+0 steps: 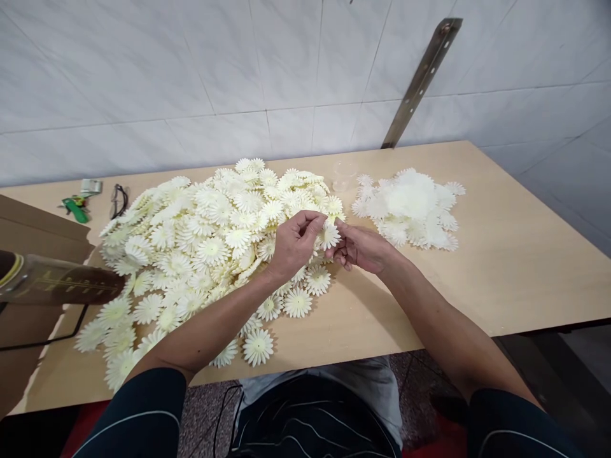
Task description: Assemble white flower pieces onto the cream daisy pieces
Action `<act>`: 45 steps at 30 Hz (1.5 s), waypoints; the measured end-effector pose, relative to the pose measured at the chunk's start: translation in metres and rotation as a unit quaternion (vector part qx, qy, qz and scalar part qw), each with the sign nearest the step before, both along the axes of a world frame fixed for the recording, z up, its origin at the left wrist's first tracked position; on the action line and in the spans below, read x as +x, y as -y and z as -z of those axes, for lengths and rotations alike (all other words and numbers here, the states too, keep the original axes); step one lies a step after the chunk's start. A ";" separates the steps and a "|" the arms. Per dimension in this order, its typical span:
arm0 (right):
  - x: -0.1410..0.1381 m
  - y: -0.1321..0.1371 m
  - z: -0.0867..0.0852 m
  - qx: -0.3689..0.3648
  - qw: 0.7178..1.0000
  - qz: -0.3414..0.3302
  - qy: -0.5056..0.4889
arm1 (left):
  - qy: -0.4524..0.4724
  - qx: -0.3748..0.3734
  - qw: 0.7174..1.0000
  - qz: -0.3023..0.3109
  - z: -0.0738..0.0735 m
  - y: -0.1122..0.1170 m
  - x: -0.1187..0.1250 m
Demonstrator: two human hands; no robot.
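A small cream artificial flower [330, 236] with narrow petals is held up between my two hands. My left hand [296, 244] pinches it from the left, thumb and forefinger together at its upper edge. My right hand [361, 248] has its thumb and curled fingers at the flower's right side; the fingertips are partly hidden. Just behind and left of my hands spreads a big heap of cream artificial flowers [210, 248]. One loose flower [258, 346] lies near the table's front edge.
On the right of the wooden table [515, 254] lies a smaller pile of whiter petal pieces [413, 200]. At left are a brown-tinted bottle [71, 283], a cardboard box [28, 254], glasses [119, 200] and a green tool [76, 208]. A metal bracket [420, 86] stands against the wall.
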State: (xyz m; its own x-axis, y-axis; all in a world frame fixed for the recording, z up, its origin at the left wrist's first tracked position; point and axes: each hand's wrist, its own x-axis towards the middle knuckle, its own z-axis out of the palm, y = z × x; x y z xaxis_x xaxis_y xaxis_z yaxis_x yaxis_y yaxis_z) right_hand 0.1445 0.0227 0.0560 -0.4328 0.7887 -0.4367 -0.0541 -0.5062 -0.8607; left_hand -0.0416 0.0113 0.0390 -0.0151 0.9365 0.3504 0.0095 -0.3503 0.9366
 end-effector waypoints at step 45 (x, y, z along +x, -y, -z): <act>0.034 -0.010 -0.003 0.175 0.982 0.044 0.047 | 0.128 -0.152 0.980 -0.032 -0.017 -0.026 -0.014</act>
